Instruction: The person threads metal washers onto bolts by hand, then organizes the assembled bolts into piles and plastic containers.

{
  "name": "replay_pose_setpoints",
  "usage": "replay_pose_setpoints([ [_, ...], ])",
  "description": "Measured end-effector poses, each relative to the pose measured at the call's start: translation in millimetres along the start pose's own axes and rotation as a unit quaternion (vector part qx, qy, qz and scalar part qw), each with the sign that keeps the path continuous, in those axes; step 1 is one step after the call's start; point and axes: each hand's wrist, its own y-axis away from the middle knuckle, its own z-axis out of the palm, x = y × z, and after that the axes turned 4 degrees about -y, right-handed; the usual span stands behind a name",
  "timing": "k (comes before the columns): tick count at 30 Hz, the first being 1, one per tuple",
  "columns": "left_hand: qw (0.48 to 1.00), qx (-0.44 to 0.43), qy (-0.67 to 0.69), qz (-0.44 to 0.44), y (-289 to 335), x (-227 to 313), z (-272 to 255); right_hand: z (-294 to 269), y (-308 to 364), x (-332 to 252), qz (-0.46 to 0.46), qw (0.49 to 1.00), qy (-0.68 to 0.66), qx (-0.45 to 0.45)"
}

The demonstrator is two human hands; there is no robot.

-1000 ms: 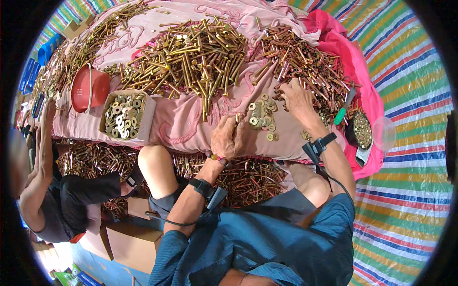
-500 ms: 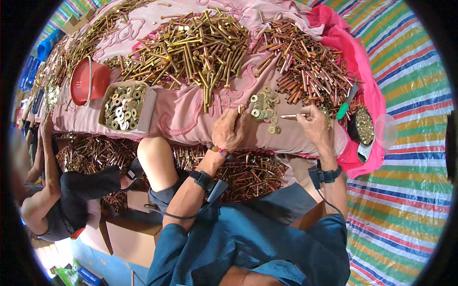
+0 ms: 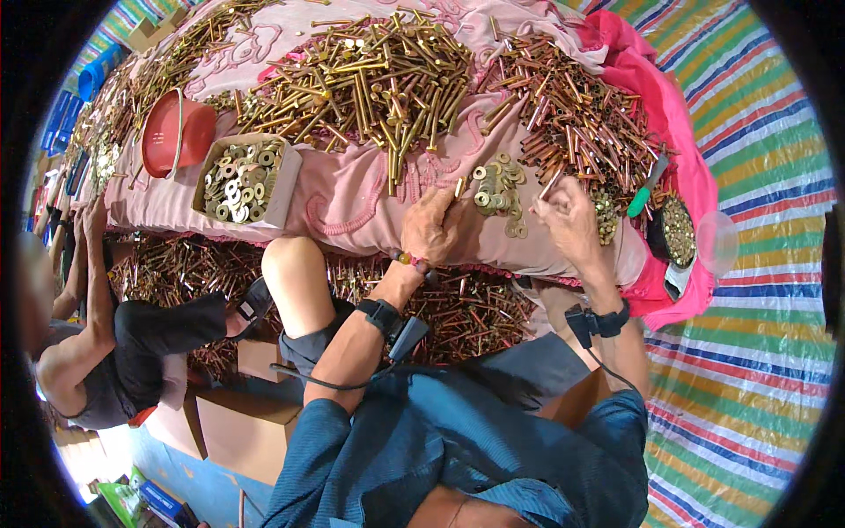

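My left hand (image 3: 431, 227) is closed on the pink cloth, with the short tip of a brass-coloured bolt (image 3: 459, 187) showing above its fingers; the rest is hidden in the hand. To the right, my right hand (image 3: 574, 224) pinches a slim copper-coloured metal piece (image 3: 551, 183), tilted upward; whether it is a bolt or a sleeve I cannot tell. Between both hands lies a small heap of flat washers (image 3: 500, 187). Small nuts (image 3: 607, 220) lie just beside my right hand. Beyond are a pile of long golden bolts (image 3: 370, 84) and a pile of coppery sleeves (image 3: 581, 123).
A cardboard box of washers (image 3: 238, 189) and a red bucket (image 3: 176, 136) stand on the left. At right are a green-handled tool (image 3: 642, 199) and a dark container of small parts (image 3: 678, 233). Another person (image 3: 79, 352) sits at far left. More bolts (image 3: 189, 273) lie below.
The slim piece in my right hand has swung from pointing left to pointing upward. My left hand has shifted slightly right in the picture, as has the whole scene.
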Motion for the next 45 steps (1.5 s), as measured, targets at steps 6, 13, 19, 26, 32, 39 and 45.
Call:
replay_pose_setpoints([
  [6,1.000,-0.009,-0.001,-0.001,1.0,-4.7,4.2,47.7,-19.3,-45.2,-0.102,0.964,-0.244,0.006],
  [13,1.000,-0.013,0.024,-0.009,-0.2,0.3,0.2,70.8,-25.7,-49.6,-0.136,0.975,-0.178,0.000],
  [19,1.000,-0.008,0.018,0.007,1.5,5.1,-4.0,69.6,-19.8,-60.7,-0.238,0.971,-0.033,-0.002],
  [26,0.999,0.015,0.038,-0.020,6.1,-3.1,0.4,68.5,-8.1,-64.6,-0.278,0.947,0.143,-0.072],
  [32,0.999,-0.004,0.034,-0.036,3.5,-2.3,6.2,15.4,10.1,-0.7,-0.080,0.985,0.130,0.077],
  [39,1.000,0.005,0.019,-0.012,-2.5,4.9,-0.9,-55.0,51.6,50.1,-0.009,0.956,0.263,0.130],
  [45,1.000,0.005,0.002,-0.024,0.3,1.4,5.0,-52.1,49.5,60.5,-0.056,0.932,0.340,0.113],
])
